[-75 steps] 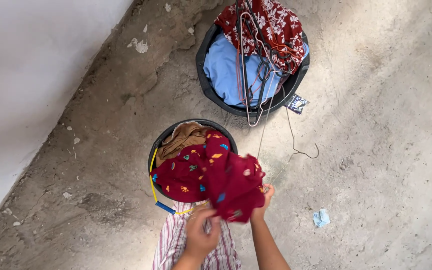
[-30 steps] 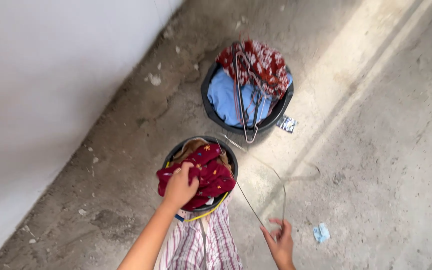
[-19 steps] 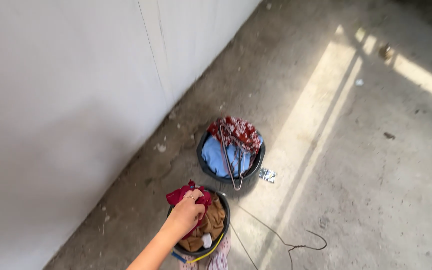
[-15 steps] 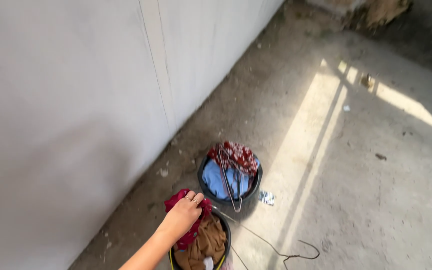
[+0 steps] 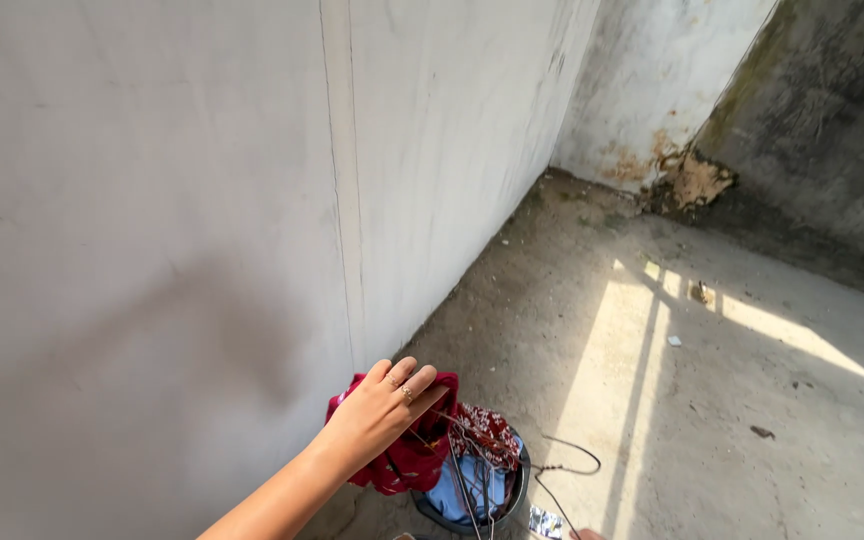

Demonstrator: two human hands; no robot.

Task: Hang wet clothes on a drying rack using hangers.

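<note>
- The left hand (image 5: 384, 412) was clenched around a bunched dark red cloth (image 5: 404, 455), fingers wrapped over its top edge, and held it up off the floor, in front of the pale wall (image 5: 152, 200).
- Half a second before, that same hand gripped the cloth low over the near bucket of brown and red laundry; now the cloth hung clear of it and that bucket had dropped out of the bottom of the view (the camera had tilted up toward the corner of the room).
- Judging from this, the garment had been lifted out of its pile and was being carried, not sorted.
- Just behind the cloth stood a black tub (image 5: 517, 485) holding a blue garment (image 5: 467, 490) and a red flowered one (image 5: 487, 425), with thin wire hangers (image 5: 467, 470) lying across them.
- One wire hanger (image 5: 567, 468) stuck out to the right of the tub over the concrete floor (image 5: 732, 400), its hook curling up.
- Of the right hand only a sliver showed at the bottom edge (image 5: 584, 535), near that wire; whether it was closed on anything I could not tell.
- A small shiny packet (image 5: 544, 522) lay on the floor beside the tub, and a band of sunlight crossed the concrete further off.
</note>
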